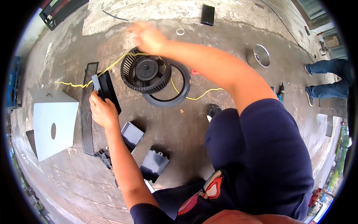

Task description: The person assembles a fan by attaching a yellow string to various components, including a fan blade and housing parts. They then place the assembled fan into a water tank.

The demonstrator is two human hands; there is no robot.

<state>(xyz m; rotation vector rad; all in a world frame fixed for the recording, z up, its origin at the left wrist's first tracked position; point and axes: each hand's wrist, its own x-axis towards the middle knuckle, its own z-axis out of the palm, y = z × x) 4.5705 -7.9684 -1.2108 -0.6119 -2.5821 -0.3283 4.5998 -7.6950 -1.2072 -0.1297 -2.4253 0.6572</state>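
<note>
My left hand (102, 110) is closed on a narrow grey strip (96, 82), next to a long black panel (108, 89). Whether strip and panel are one piece I cannot tell. Both lie over a long black mesh grille (87, 128). Smeared by motion, my right hand (147, 38) is stretched out just beyond a round black blower wheel (145, 69); its fingers are too blurred to show a grip. The wheel rests partly on a black ring (185, 80). A thin yellow cord (112, 66) runs across the grille and wheel.
A white bent sheet panel (56, 119) with an oval hole stands at left. Two grey plastic boxes (132, 133) (154, 164) lie near my left forearm. Farther off are a metal pot (260, 56), a black flat box (207, 15), a drill (281, 91) and another person's legs (326, 78).
</note>
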